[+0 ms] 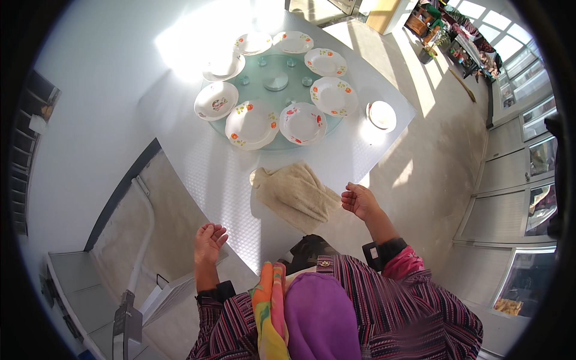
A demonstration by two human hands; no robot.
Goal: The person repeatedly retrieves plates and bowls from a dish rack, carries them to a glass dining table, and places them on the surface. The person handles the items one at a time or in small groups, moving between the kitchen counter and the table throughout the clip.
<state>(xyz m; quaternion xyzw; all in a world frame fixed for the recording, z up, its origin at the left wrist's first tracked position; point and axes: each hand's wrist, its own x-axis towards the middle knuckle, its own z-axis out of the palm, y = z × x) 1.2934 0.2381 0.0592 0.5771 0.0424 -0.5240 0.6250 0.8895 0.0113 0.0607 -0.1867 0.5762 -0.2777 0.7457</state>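
A beige terry towel (297, 193) lies crumpled on the near part of the table, with one bunched end at its left. My right hand (360, 202) hovers just off the towel's right edge, fingers loosely bent and holding nothing. Lower and to the left, my left hand (210, 243) is raised by the table's near-left edge, also free of any object, palm turned inward. Beyond the towel, a round glass turntable (265, 101) carries a ring of several white dishes, among them a large flowered plate (253, 126), a red-patterned plate (303, 124) and a bowl (216, 101).
A small stack of white bowls (381, 116) stands near the right corner of the table (198, 166). Cabinets (499, 171) line the right wall. At lower left are a grey metal post (144, 234) and a white wall (90, 135). A broom (463, 85) lies on the floor.
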